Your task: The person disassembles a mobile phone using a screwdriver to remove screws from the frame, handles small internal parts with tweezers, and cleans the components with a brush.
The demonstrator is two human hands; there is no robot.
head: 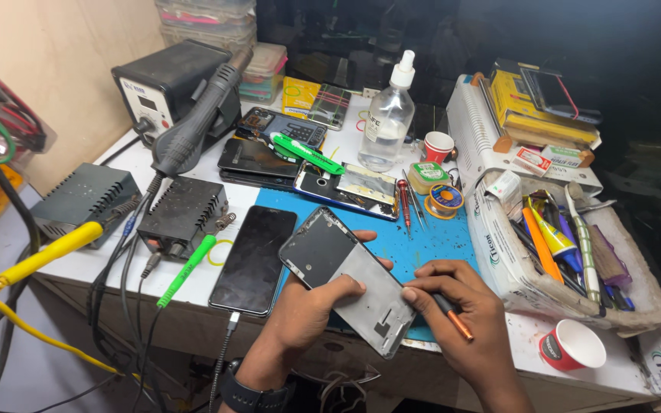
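Holding the phone frame (350, 275) in your left hand (307, 310), you have it raised just above the front edge of the blue work mat (422, 237), with your thumb pressed across its face and your fingers curled beneath. Its long axis runs on a diagonal, from the upper left near the mat's corner down to the lower right, where the end with the small cut-outs lies closest to your right hand (460, 313). That right hand is the nearer one to this lower end; it is clenched around a slim orange-tipped tool (453, 315), gripped like a pen, and your forefinger touches the frame's right edge. Whether the tool's tip meets the frame you cannot tell, since your fingers cover it.

The frame is flat and rectangular with rounded corners: a dull grey metal plate over the lower part, a darker panel at the upper end, and a thin bright rim.

Just beside your left hand a black smartphone (252, 260) lies face up on the white bench (101, 264), glossy and dark, a cable plugged into its near end. A red paper cup (573, 346) stands near your right wrist, and a battered tray of tools (568, 260) sits beyond it.
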